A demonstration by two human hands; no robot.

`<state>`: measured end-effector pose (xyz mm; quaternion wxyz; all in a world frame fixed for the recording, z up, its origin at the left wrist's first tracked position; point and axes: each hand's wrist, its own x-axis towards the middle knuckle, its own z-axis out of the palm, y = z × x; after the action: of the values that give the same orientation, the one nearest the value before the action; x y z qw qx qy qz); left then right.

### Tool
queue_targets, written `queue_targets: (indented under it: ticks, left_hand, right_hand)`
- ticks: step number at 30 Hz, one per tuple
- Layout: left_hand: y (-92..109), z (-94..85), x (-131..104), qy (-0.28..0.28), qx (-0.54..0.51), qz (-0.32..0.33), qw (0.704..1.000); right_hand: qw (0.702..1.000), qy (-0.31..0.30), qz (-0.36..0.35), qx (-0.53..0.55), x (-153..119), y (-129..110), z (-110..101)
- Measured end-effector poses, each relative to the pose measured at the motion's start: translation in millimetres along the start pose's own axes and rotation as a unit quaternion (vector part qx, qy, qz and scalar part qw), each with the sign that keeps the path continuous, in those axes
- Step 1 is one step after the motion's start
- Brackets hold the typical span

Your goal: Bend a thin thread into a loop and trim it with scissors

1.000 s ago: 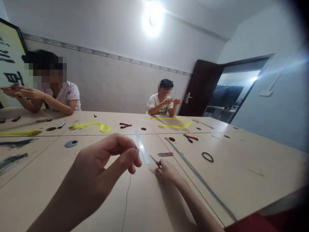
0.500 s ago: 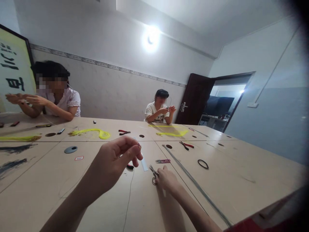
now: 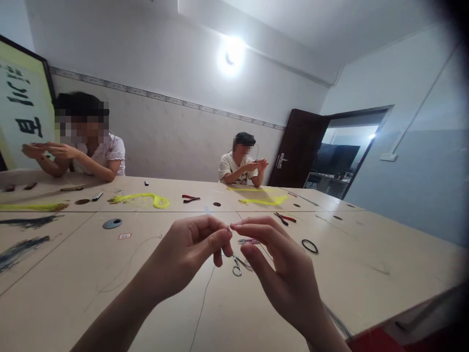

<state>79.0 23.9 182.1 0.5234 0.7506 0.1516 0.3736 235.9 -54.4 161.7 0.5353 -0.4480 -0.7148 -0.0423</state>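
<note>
My left hand (image 3: 198, 252) is raised over the table, thumb and index finger pinched together on something tiny. A small dark bit shows at the fingertips, too little to name. Close by, my right hand (image 3: 284, 266) has its thumb apart from its fingers, and its index fingertip reaches the pinch. Whether it touches the tiny thing I cannot tell. Beneath the hands lie small scissors (image 3: 237, 270), partly covered, and pink-handled thread snips (image 3: 248, 241). A thin dark cord (image 3: 202, 310) runs down below my left hand; where its upper end goes is hidden.
Red-and-black pliers (image 3: 285, 218), a black ring (image 3: 309, 246) and a grey disc (image 3: 112, 223) lie on the table (image 3: 176, 313). Yellow cord bundles (image 3: 159, 201) and dark cord bundles (image 3: 25, 252) lie farther out. Two people (image 3: 240, 166) sit across the table, hands raised.
My right hand has left the scissors on the table and risen to my left hand's fingertips. My left hand, still pinched, has shifted slightly right.
</note>
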Motion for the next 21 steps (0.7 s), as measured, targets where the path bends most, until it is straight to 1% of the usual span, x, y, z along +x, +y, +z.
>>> queue_targets:
  ticks: [4, 10, 13, 18, 21]
  left_hand:
    - [0, 2.5, -3, -0.009, -0.012, -0.013, 1.0]
    - [-2, 2.7, -4, -0.03, -0.037, -0.029, 0.998]
    - [-3, 2.6, -3, -0.035, -0.033, -0.038, 0.998]
    - [-2, 5.0, -2, -0.026, -0.022, -0.044, 0.998]
    - [-1, 7.6, -1, -0.028, -0.01, -0.04, 0.999]
  right_hand:
    - [1.0, 0.01, -0.006, -0.004, 2, -5, 0]
    - [0.999, 0.009, -0.024, -0.021, 2, -8, -2]
    - [0.997, 0.015, -0.056, -0.042, 1, -5, -2]
    - [0.985, 0.024, -0.133, -0.109, 2, 2, -1]
    - [0.977, 0.027, -0.154, -0.148, 2, 6, -1]
